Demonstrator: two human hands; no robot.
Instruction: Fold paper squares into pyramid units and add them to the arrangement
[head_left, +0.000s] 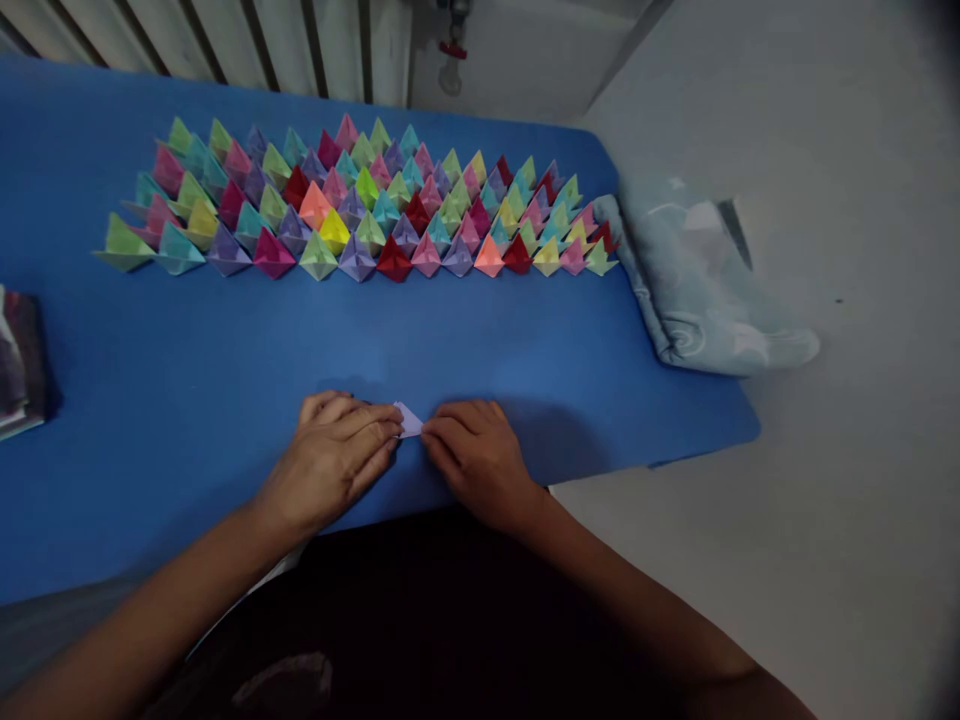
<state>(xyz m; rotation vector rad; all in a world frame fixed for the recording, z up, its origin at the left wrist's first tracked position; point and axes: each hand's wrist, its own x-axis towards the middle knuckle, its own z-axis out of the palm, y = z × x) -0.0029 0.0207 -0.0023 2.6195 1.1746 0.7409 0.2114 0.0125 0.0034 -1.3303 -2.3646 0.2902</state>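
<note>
A small pale purple folded paper [409, 421] lies on the blue surface [225, 350] near its front edge, between my two hands. The fingers of my left hand [334, 455] are pressed together over its left part and cover it. At its right corner, my right hand [480, 455] pinches the tip with thumb and fingers. Beyond them stand several rows of small folded paper boats [362, 257] in green, pink, purple, red, yellow and blue.
A folded grey-blue cloth [690, 300] with a pale pattern lies at the right end of the surface. A dark printed packet [19, 360] sits at the left edge. Behind are a radiator [225, 40] and a red-handled valve [453, 49].
</note>
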